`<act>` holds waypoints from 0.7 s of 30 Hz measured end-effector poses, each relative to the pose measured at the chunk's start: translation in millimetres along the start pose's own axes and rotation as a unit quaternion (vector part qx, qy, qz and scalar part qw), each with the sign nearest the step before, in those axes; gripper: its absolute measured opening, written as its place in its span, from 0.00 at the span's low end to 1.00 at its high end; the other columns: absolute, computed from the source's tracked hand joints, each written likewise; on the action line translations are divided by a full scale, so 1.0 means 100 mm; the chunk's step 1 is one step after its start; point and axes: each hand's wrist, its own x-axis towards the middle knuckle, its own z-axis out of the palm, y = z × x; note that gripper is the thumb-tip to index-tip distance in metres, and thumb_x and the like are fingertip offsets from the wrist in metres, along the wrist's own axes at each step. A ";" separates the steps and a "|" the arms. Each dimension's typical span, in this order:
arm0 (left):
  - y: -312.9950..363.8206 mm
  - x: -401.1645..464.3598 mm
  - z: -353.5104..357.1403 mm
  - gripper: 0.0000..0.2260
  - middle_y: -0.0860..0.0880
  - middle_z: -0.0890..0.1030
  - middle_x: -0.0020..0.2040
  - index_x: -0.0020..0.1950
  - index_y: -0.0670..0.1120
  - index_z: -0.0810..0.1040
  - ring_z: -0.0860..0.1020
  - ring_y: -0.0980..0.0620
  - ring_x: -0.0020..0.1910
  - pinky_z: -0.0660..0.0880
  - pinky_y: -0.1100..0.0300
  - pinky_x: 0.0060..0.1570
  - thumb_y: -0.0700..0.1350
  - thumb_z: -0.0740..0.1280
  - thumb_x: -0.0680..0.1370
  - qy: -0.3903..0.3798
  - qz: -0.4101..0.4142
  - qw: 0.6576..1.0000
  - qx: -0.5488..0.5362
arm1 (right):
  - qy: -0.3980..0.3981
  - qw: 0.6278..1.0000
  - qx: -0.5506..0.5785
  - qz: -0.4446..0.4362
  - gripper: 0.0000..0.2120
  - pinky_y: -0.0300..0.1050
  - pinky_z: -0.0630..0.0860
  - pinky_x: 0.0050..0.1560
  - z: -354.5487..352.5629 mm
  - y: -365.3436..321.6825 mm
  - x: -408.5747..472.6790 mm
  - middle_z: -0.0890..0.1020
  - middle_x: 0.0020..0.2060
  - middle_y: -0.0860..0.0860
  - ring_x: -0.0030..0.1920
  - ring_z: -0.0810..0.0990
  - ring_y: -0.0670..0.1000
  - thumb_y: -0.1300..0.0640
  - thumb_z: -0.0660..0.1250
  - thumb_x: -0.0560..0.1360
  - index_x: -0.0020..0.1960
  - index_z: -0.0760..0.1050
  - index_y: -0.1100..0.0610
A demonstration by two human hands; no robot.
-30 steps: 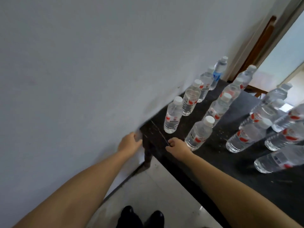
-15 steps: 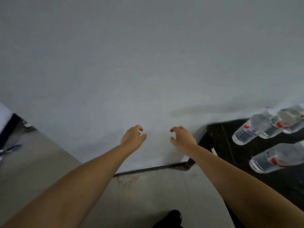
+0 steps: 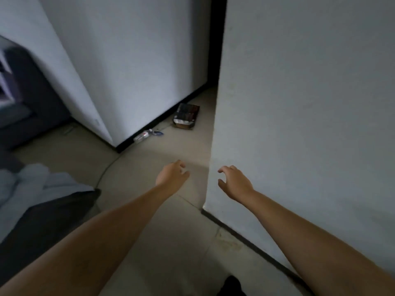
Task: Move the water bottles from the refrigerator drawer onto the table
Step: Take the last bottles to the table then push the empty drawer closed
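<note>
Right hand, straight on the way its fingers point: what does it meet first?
Probably the white wall corner: the right hand hangs open in front of it, its fingers aimed at that edge. Depth is unclear, so it might pass alongside.

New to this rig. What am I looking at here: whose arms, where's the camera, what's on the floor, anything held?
There is no machine: a person wears one wide-angle camera on the head, looking forward and down, so the two bare arms are the wearer's own. The left hand and right hand reach out with fingers loosely curled and nothing in their grip. The right hand is in front of a white wall corner. On the tiled floor lie a small dark box and, by the baseboard, something that may be a fallen bottle, too blurred to be sure. A grey cloth heap sits at the left. No table or refrigerator drawer is in view.
</note>
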 end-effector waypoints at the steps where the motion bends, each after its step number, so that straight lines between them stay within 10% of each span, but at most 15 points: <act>1: -0.14 -0.03 -0.11 0.14 0.47 0.79 0.56 0.60 0.47 0.75 0.78 0.46 0.54 0.75 0.56 0.51 0.50 0.66 0.77 0.018 -0.021 1.000 -0.005 | -0.015 1.000 -0.006 -0.023 0.19 0.50 0.72 0.61 0.05 -0.16 0.11 0.71 0.66 0.55 0.64 0.72 0.55 0.54 0.60 0.79 0.69 0.68 0.56; 9: -1.17 -0.52 -0.77 0.16 0.45 0.80 0.56 0.62 0.46 0.75 0.79 0.46 0.52 0.77 0.54 0.52 0.50 0.67 0.77 0.157 -0.198 0.966 -0.058 | -0.126 0.968 -0.050 -0.209 0.18 0.48 0.71 0.58 0.53 -1.35 0.76 0.72 0.65 0.56 0.62 0.74 0.57 0.55 0.61 0.78 0.67 0.70 0.55; 21: -1.71 -1.92 -0.84 0.13 0.46 0.81 0.54 0.59 0.44 0.77 0.79 0.48 0.53 0.77 0.54 0.53 0.49 0.66 0.78 0.352 -0.429 0.826 -0.100 | -0.270 0.822 -0.086 -0.494 0.16 0.48 0.74 0.59 1.33 -2.89 0.54 0.75 0.60 0.54 0.58 0.76 0.54 0.54 0.63 0.78 0.64 0.73 0.56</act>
